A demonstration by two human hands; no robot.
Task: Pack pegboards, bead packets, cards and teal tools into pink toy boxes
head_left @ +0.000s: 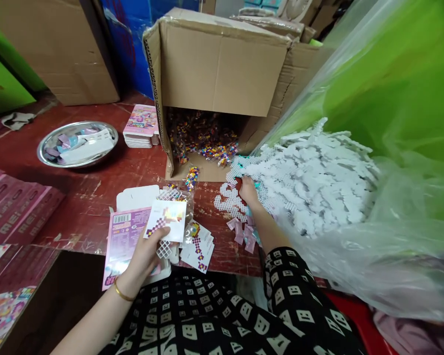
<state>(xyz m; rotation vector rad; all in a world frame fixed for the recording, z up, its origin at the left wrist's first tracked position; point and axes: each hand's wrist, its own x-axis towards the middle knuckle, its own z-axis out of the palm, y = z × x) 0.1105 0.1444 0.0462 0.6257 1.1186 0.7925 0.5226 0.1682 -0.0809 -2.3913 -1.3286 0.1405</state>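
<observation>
My left hand (152, 249) is closed on a white card (166, 219) printed with a purple pixel pattern. A white lattice piece (164, 249) and clear plastic show beside and under the card in the same grip. Below that hand lies a pink printed box (124, 241) with its white flap raised. Several pattern cards (198, 249) rest fanned on the table just right of it. My right hand (248, 191) reaches to the left edge of a heap of white perforated pieces (314, 172); its fingertips are hidden. Close to its wrist lie small pink packets (246, 234) and loose white perforated pieces (229, 201).
A cardboard box (222, 64) on its side holds bags of colourful beads (203, 140); one bead bag (191, 177) lies in front. A metal bowl (113, 140) with packets and stacked pink boxes (142, 121) stand left. Clear plastic sheeting (403, 246) surrounds the white heap.
</observation>
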